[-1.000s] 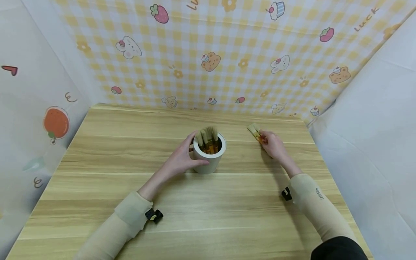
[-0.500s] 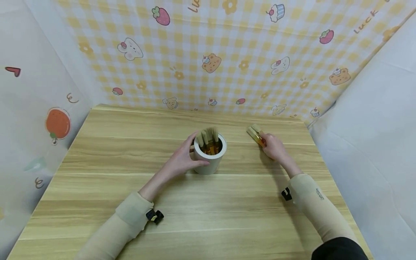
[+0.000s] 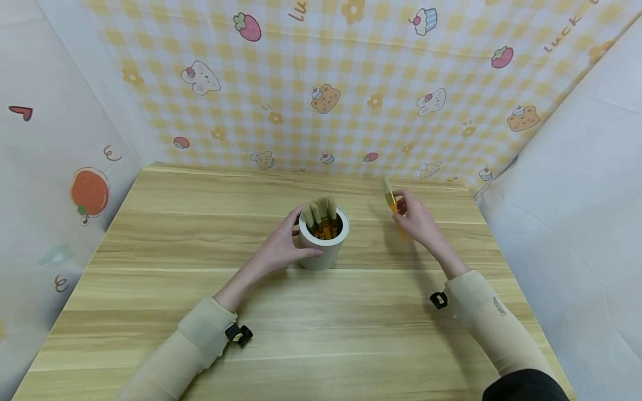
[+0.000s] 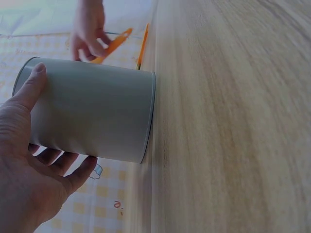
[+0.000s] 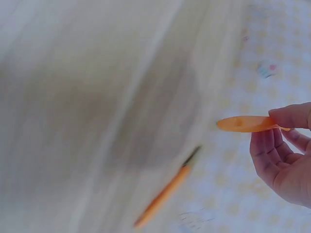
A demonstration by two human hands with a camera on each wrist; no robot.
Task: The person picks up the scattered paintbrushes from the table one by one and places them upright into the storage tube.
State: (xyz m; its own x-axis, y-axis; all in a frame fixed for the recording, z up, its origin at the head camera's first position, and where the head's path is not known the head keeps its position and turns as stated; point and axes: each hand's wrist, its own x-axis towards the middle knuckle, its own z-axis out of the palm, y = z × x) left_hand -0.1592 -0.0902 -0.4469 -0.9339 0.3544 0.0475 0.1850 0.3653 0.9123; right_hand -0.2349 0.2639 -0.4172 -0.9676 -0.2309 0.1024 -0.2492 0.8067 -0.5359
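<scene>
The left hand (image 3: 278, 250) curled round the white cup (image 3: 321, 243) of brushes, mid-worktop (image 3: 150, 289), and ought to keep it steady. The right hand (image 3: 418, 223) pinched an orange-handled brush (image 3: 390, 197) off the worktop, right of the cup; a firm pinch would suit, since another brush (image 5: 165, 194) lay below.

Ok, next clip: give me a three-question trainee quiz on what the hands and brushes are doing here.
1. True or false: the left hand grips the white cup.
2. What does the right hand hold? A) a brush B) a spoon C) nothing
3. Fill in: the other brushes stand in the cup with bristles pointing ____.

Key
1. True; thumb and fingers wrap its side.
2. A; a brush with an orange handle, lifted off the table.
3. Up.
</scene>
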